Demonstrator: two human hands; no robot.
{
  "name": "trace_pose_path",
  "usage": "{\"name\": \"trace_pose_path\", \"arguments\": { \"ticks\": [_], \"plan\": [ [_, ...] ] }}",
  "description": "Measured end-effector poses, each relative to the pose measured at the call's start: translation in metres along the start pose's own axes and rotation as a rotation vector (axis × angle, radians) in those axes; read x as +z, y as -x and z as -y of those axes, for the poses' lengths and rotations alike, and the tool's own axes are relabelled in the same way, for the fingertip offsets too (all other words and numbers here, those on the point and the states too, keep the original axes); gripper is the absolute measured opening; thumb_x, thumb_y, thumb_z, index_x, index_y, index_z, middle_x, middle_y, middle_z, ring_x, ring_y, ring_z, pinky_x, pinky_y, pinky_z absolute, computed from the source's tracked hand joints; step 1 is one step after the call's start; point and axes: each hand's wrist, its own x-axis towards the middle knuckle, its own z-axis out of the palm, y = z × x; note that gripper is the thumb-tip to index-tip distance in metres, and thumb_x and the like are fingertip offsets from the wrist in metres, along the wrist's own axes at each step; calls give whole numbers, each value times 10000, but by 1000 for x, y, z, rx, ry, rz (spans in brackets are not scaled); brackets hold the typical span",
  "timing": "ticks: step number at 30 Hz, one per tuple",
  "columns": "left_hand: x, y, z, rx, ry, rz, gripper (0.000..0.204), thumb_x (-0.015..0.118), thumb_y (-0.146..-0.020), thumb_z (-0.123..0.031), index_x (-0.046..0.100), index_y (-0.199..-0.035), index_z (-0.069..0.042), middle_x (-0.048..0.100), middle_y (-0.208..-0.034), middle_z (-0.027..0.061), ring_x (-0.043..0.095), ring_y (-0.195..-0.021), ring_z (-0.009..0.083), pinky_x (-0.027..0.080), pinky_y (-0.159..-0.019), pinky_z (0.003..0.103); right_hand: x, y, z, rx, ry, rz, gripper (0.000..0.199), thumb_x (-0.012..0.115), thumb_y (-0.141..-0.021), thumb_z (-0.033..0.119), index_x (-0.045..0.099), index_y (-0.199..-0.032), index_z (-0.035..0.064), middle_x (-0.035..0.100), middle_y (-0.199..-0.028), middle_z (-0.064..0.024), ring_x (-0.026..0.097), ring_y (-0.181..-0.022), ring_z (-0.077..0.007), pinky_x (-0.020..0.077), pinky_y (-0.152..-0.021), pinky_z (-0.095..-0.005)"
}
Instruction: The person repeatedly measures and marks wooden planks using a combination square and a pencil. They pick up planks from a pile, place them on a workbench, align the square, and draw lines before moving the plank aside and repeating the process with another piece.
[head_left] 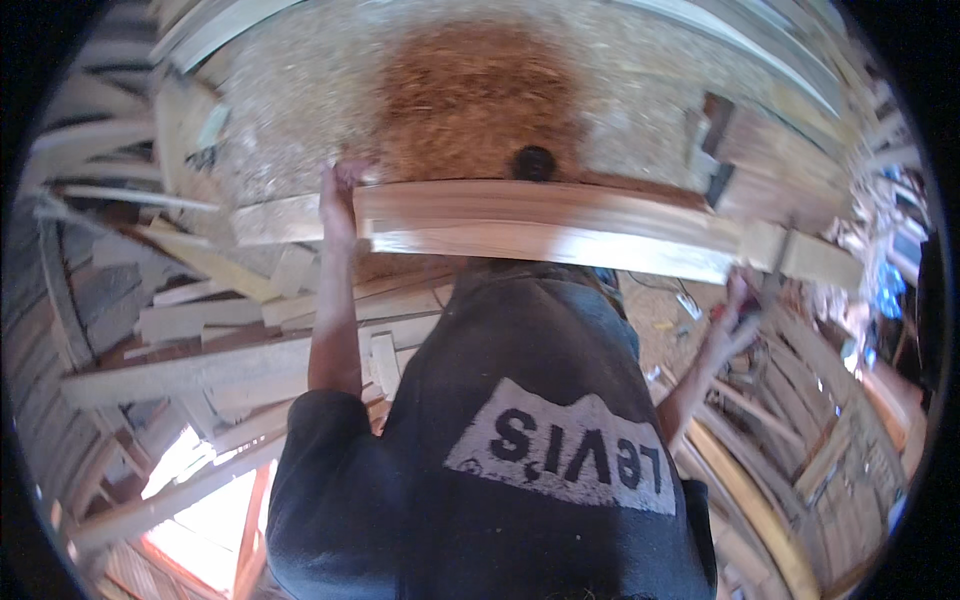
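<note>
A pale wooden beam (560,232) lies crosswise in front of me. At its left end is my left hand (345,178), by the far edge; its fingers are blurred, so I cannot make out their grip. My right hand (738,298) is closed near the beam's right part, around a tool with a narrow greyish blade (782,255) and some red by the hand. The blade points away from me, across a light wood piece; its exact kind is too blurred to tell. Another timber end (278,220) sticks out left of the beam.
A dark round object (534,163) stands just beyond the beam. Brown sawdust (475,95) covers the surface behind it. Wood blocks (775,165) sit at the far right. Stacked planks (190,372) lie at left, more boards (820,430) at right.
</note>
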Motion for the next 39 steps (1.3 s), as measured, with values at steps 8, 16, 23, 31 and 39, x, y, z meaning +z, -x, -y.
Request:
{"name": "trace_pose_path", "arguments": {
  "ticks": [8, 16, 23, 31, 39],
  "plan": [
    [277, 75, -37, 581, -1029, 815, 1037, 748, -866, -657, 378, -1642, -77, 281, -1741, 173, 178, -1633, 371, 58, -1318, 608, -99, -6, -4, -134, 162, -649, 611, 580, -1090, 539, 702, -1232, -43, 764, -1044, -172, 708, -843, -216, 590, -696, -387],
    [487, 94, 21, 1141, -1390, 1039, 961, 495, -980, -732, 339, -1670, -81, 238, -1772, 133, 135, -1659, 272, 21, -1301, 657, -122, 15, 45, 185, -444, -648, 683, 524, -1018, 742, 642, -1144, 81, 661, -895, -51, 596, -703, -171, 510, -606, -308],
    [434, 92, 31, 1002, -997, 994, 982, 613, -958, -660, 325, -1662, -40, 277, -1757, 131, 210, -1643, 253, 74, -1339, 536, -149, 46, 36, 279, -872, -636, 624, 501, -1068, 666, 627, -1122, 58, 588, -850, -9, 565, -712, -129, 505, -626, -283],
    [-36, 119, -51, 136, -1366, 207, 747, 452, -1102, -441, 282, -1663, 22, 284, -1731, 240, 227, -1618, 381, 136, -1332, 448, -99, 87, 31, 513, -1227, -253, 580, 639, -1062, 428, 541, -1489, 49, 644, -1439, -142, 649, -1271, -255, 552, -1061, -435],
    [102, 98, -69, 283, -1085, 88, 766, 526, -1108, -439, 241, -1680, -16, 239, -1743, 234, 298, -1591, 396, 254, -1301, 504, 13, 98, 36, 731, -1148, 300, 442, 643, -1092, 272, 569, -1456, 31, 699, -1308, -170, 712, -1184, -246, 630, -955, -405]
  ]
}}
